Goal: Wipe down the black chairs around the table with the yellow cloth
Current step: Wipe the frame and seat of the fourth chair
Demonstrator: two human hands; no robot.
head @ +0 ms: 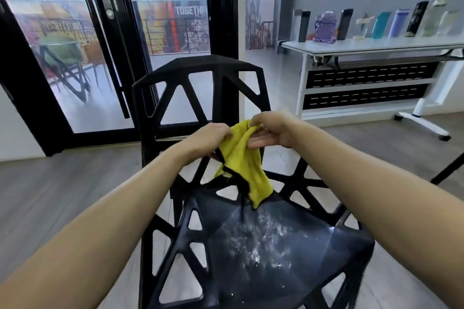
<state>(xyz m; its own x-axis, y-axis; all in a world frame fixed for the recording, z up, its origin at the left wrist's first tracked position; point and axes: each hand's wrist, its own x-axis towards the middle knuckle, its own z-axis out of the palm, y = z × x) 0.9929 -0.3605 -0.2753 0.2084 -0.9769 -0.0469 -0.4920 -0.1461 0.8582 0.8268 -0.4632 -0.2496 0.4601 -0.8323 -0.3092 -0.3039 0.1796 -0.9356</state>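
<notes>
A black chair [216,88] with triangular cut-outs stands right in front of me, its back toward the glass doors. White powdery specks lie across its seat [263,246]. Both my hands hold a yellow cloth [242,158] with a black trim above the rear of the seat. My left hand [211,137] grips the cloth's upper left part. My right hand [270,130] pinches its top edge with thumb and forefinger, the other fingers stretched out. The cloth hangs down, and its lower corner reaches the seat.
Black-framed glass doors [110,40] stand behind the chair. To the right is a white rolling table [371,45] with several bottles and boxes on it. A dark table leg [447,170] shows at the right edge. Grey wood floor surrounds the chair.
</notes>
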